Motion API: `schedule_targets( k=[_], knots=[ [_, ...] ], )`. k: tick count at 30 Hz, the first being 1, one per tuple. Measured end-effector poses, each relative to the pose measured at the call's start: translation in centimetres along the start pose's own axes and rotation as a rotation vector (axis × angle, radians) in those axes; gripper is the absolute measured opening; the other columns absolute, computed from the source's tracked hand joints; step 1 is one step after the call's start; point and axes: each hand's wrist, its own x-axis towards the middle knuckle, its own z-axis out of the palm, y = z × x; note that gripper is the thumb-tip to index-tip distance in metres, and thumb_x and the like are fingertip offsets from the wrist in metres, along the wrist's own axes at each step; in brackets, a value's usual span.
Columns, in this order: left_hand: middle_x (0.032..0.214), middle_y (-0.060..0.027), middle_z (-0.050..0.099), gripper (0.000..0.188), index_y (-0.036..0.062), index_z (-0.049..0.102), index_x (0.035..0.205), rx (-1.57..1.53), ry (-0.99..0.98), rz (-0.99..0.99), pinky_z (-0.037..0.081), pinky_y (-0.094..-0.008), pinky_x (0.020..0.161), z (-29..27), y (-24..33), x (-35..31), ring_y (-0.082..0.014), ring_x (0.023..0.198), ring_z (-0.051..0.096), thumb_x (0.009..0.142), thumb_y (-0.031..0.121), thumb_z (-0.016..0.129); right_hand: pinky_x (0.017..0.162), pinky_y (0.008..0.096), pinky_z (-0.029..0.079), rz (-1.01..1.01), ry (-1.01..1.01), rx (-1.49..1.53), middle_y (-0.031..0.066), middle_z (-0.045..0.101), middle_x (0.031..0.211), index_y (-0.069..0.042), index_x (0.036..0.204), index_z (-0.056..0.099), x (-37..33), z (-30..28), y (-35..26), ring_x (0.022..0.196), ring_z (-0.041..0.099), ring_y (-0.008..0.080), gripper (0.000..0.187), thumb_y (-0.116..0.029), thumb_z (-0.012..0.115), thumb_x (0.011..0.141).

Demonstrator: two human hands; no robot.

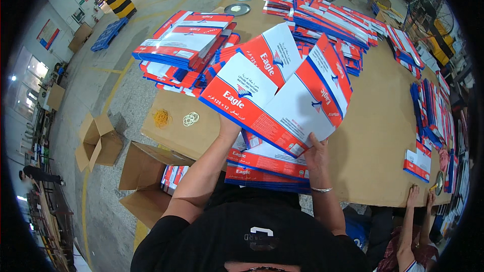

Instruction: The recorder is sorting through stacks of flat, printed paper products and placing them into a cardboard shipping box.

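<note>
Several flattened printed cartons (252, 88) in red, white and blue are held up fanned out over the cardboard-covered table. My left hand (229, 126) grips their lower left edge, its fingers mostly hidden behind them. At the lower right corner, my right hand (316, 152) pinches the cartons, thumb in front. Just below lies a stack of similar flat cartons (267, 177) at the table edge near my body. Larger piles of cartons (181, 40) rise to the left, partly behind the held ones.
Orange rubber bands (161, 118) and pale rubber bands (191, 119) lie on the table (375, 156) at left. An open cardboard box (143, 204) with cartons inside stands below. More carton stacks (333, 22) fill the far side. Co-workers' hands (413, 195) show at right and far side.
</note>
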Motion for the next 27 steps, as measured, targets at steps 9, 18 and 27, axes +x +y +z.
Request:
schedule_targets(
  k=[9,18,27],
  knots=[
    [0.118,-0.0078,0.057,0.044,0.0033,0.047,0.128,-0.147,0.051,-0.132,0.047,-0.0354,0.091,1.5,4.0,1.5,-0.0165,0.110,0.054,0.097,0.033,0.055,0.106,0.0427,0.041,0.049,0.050,0.143,0.0107,0.050,0.133,-0.001,0.134,0.044,1.3,1.8,4.5,0.123,0.049,0.0230,0.044,0.000,0.058,0.092],
    [0.103,-0.0068,0.064,0.036,-0.0011,0.055,0.115,-0.020,-0.069,0.000,0.049,-0.0279,0.082,3.4,8.8,0.9,-0.0130,0.090,0.061,0.084,0.008,0.072,0.094,0.0410,0.048,0.228,-0.065,-0.045,0.0091,0.055,0.126,-0.006,0.132,0.046,0.5,0.8,9.2,0.114,0.056,0.0226,0.040,-0.012,0.060,0.094],
    [0.109,-0.0084,0.062,0.032,-0.0014,0.057,0.113,-0.013,0.005,0.127,0.047,-0.0307,0.086,2.3,9.2,-0.5,-0.0155,0.096,0.059,0.086,0.008,0.070,0.081,0.0387,0.052,-0.707,-0.177,-1.560,0.0152,0.067,0.100,0.000,0.107,0.064,-4.0,8.0,-8.6,0.094,0.065,0.0305,0.033,-0.015,0.076,0.079]
  ],
)
